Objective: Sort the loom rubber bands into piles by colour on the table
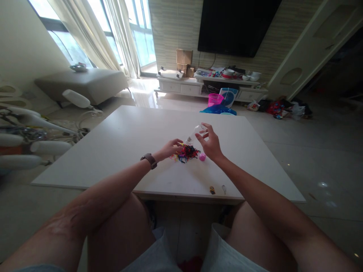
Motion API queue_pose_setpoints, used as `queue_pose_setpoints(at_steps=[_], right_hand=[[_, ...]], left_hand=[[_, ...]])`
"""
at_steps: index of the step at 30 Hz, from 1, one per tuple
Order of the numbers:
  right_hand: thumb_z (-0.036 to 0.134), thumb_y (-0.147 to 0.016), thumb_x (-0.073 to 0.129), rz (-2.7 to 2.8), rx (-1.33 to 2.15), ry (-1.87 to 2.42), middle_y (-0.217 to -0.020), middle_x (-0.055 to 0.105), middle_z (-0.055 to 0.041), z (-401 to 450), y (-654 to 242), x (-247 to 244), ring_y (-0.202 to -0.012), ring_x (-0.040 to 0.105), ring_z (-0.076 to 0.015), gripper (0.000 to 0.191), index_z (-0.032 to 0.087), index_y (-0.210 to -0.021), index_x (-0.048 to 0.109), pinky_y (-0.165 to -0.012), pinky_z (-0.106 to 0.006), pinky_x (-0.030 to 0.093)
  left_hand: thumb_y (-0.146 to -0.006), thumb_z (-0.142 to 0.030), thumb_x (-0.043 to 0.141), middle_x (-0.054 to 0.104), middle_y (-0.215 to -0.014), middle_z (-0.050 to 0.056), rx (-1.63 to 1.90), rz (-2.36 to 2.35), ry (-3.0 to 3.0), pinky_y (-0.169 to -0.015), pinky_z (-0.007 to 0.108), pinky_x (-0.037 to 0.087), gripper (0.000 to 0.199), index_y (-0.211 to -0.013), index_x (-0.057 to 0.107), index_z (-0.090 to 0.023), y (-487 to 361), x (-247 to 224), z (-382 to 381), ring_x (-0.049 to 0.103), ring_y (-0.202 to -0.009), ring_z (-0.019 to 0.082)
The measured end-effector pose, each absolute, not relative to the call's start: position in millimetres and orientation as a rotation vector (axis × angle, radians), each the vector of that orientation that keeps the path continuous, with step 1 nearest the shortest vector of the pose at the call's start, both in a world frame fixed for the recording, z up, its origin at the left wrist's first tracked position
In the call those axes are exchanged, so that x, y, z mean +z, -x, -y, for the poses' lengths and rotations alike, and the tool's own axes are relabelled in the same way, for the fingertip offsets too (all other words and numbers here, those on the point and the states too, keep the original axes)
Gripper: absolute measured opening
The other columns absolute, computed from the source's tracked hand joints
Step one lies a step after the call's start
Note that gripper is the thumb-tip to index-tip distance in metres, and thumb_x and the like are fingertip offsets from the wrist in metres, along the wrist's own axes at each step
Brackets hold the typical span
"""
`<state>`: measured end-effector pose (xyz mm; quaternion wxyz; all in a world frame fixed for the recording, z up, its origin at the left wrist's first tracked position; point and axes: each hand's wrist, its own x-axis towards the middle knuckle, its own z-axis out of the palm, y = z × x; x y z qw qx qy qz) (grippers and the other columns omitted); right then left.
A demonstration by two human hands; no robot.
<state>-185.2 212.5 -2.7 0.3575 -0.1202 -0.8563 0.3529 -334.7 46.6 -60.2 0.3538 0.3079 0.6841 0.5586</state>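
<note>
A clear container [194,133] is tilted above the white table [136,132], its upper end between the thumb and fingers of my right hand [211,142]. Under its lower end lies a pile of red and black strands [190,151] with multicoloured pieces beside it. My left hand [169,149] is at the pile's left edge, fingertips apart; whether they touch the strands is hard to tell. A pink round object [202,156] sits just right of the pile. Near the front edge lie a small yellow figure [212,190] and a small pale, shiny item [224,189].
Beyond the table's far edge are a blue object [219,109] and a pink basket [214,99]. A low white cabinet [191,89] stands by the wall under a dark screen [236,26]. White rounded parts of a fixture [76,99] are at the left.
</note>
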Motion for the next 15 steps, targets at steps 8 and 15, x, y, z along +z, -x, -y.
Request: queue_pose_setpoints(at_steps=[8,15], right_hand=[[0.064,-0.084,0.058,2.09,1.428,0.486,-0.107,0.06,-0.0063,-218.4,190.3,-7.4,-0.078,0.068,-0.0188,0.062,0.026,-0.131,0.044,-0.041,-0.021,0.049],[0.053,-0.076,0.068,2.098,1.47,0.458,-0.112,0.06,-0.0065,-226.9,192.5,-9.1,-0.089,0.065,-0.0205,0.055,0.025,-0.117,0.046,-0.052,-0.028,0.057]], left_hand=[[-0.073,-0.044,0.081,0.069,-0.107,0.008,1.521,-1.615,-0.987,-0.076,0.031,0.058,0.053,-0.115,0.065,-0.015,329.4,-55.7,-48.0,0.067,-0.082,0.015],[-0.072,-0.051,0.081,0.068,-0.089,0.004,1.614,-1.656,-0.941,-0.071,0.029,0.058,0.05,-0.102,0.066,-0.015,328.5,-53.2,-49.5,0.066,-0.073,0.013]])
